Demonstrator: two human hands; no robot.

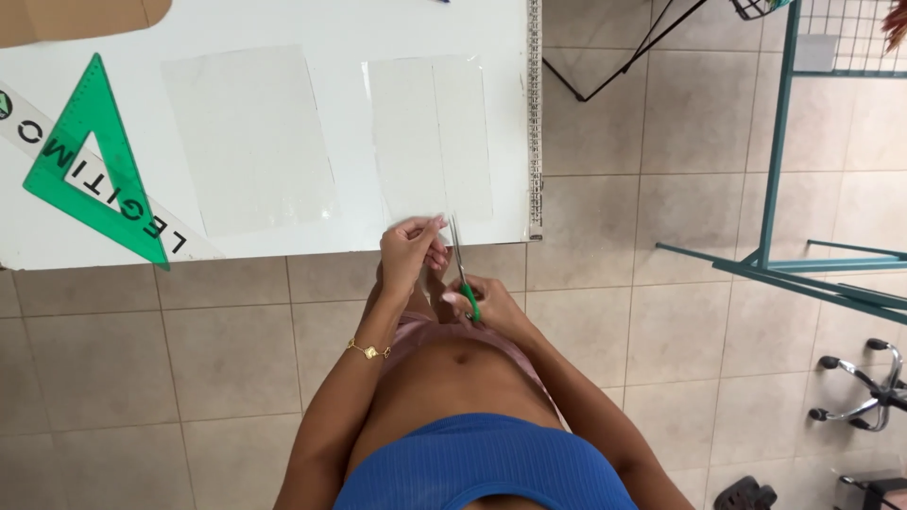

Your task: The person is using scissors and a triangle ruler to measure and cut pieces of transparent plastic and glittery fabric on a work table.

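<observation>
Left hand: the left hand (pixel 408 247) is curled nearly closed, fingertips pinching the near edge of a clear plastic sheet (pixel 430 137) where it reaches the front edge of the white surface (pixel 283 28).
Right hand: the right hand (pixel 484 304) is closed around the green handles of the scissors (pixel 462 269), just below the surface edge and close beside the other hand.
Scissors: the metal blades point up toward the sheet's near edge, beside the left fingertips; whether they bite the sheet cannot be told.
Clear sheet: lies flat on the right part of the surface, with a faint line running down it.
Second sheet: another clear rectangle (pixel 248 137) lies flat to the left, apart from the first.
Set square: a green see-through triangle (pixel 94 165) lies at the left end of the surface.
Printed strip: a white band with dark lettering (pixel 104 179) runs slantwise under the triangle.
Cardboard: a brown piece (pixel 76 17) sits at the far left corner.
Floor: beige tiles (pixel 189 359) below.
</observation>
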